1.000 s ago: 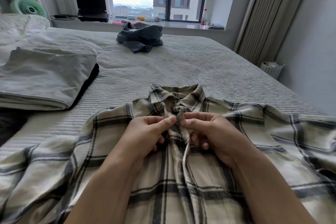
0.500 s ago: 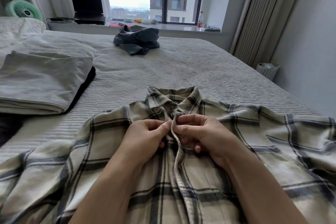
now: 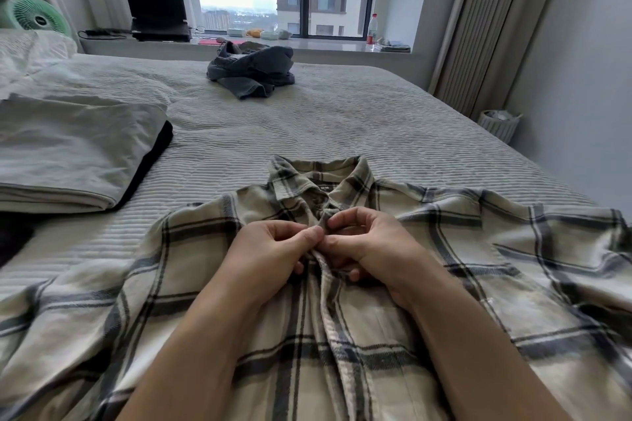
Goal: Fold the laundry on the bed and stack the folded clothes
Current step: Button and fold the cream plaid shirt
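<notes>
both hands — left hand (image 3: 273, 249), right hand (image 3: 369, 243) — pinch the plaid shirt (image 3: 444, 284) placket below the collar, seemingly buttoning it; folding comes next.

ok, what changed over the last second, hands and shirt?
Little. Both hands, left hand and right hand, still pinch the front placket of the plaid shirt just below the collar; the bunched fabric they held up now lies lower and flatter. Folded grey stack and dark clothes pile stayed put.

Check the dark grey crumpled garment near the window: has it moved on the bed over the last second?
No. The dark grey garment lies at the same spot on the bed, just before the window ledge; only the head camera shifted.
</notes>
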